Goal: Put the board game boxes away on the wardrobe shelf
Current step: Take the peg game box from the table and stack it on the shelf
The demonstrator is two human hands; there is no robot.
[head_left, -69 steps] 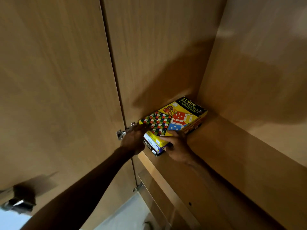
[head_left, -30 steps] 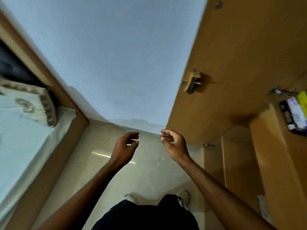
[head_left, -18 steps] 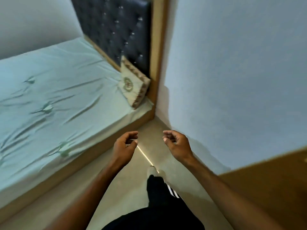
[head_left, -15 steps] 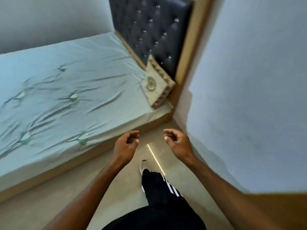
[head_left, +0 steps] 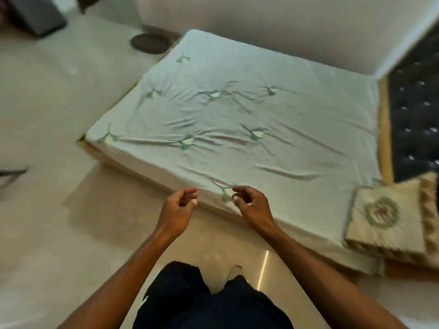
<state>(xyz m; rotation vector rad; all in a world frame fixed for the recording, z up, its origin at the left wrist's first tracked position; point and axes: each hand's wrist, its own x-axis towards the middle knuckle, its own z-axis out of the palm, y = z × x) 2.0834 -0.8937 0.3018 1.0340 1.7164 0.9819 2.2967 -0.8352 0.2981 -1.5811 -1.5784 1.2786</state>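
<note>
Two empty hands are hanging in front of the person, at the near edge of a bed (head_left: 237, 129).

The left hand (head_left: 177, 210) and the right hand (head_left: 254, 207) are floating side by side, apart from each other, each grip loosely curled with fingers relaxed and holding nothing. The board game boxes are not showing in this view. The person, in dark trousers (head_left: 202, 300), is standing on a pale glossy floor (head_left: 71, 233). A beige patterned cushion (head_left: 380, 214) is lying on the bed's right corner, beside a dark tufted headboard (head_left: 415, 115).
</note>
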